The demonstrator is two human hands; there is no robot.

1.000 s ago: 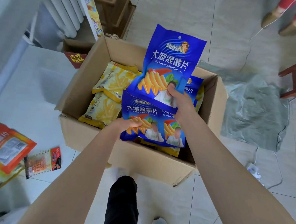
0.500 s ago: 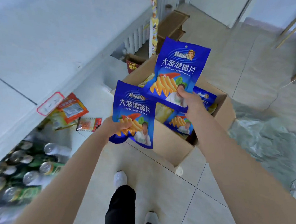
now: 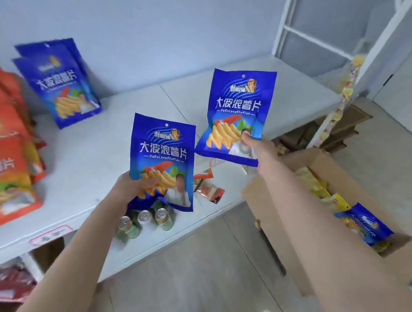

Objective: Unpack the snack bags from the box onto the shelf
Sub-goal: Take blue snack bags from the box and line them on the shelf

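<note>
blue glossy snack bags, one per hand, hang upright with long axes vertical over the white shelf top (image 3: 93, 160): the left hand (image 3: 131, 189) grips the nearer bag (image 3: 162, 156) by its lower corner, and the right hand (image 3: 258, 150) pinches the farther bag (image 3: 238, 108) likewise. the matching blue bags standing against the wall (image 3: 61, 84) lie left and beyond, closer to the left hand. half a second ago both bags were above the brown cardboard box (image 3: 290, 239); now they are over the shelf.

Left hand (image 3: 131, 186) and right hand (image 3: 257, 147) have swung their blue bags (image 3: 162, 151) — from box (image 3: 265, 204) to over the shelf (image 3: 93, 160).
</note>
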